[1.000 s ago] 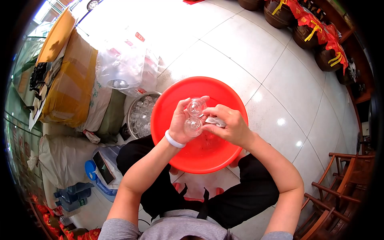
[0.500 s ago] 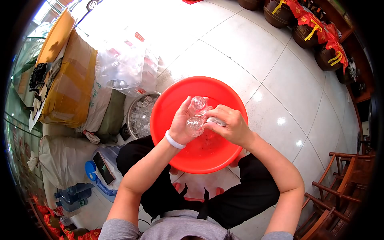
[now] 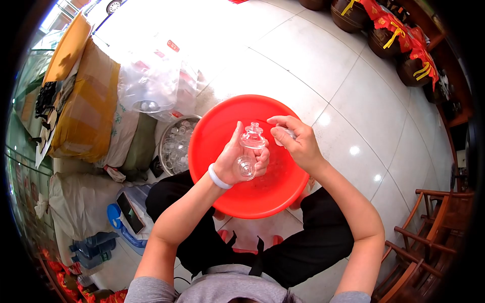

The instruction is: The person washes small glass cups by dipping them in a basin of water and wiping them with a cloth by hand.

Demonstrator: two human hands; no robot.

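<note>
Evidently, in the head view, your left hand (image 3: 231, 162) gripped two clear pieces over the basin (image 3: 275, 194): the upper piece (image 3: 253, 136) showed its knob, and the lower piece (image 3: 246, 167) lay beside your palm. Your right hand (image 3: 304, 146) pinched a white wad (image 3: 287, 134) nearby. Either could have slipped (smooth walls, shared fingers), or they could have knocked together if your palm tilted. The red label (image 3: 173, 46) was too small to read; no brand was legible.

We can make out no text for certain: the marks on the clear bag (image 3: 147, 83), the pale sack (image 3: 121, 132) and the red cloths (image 3: 388, 21) are too small.
</note>
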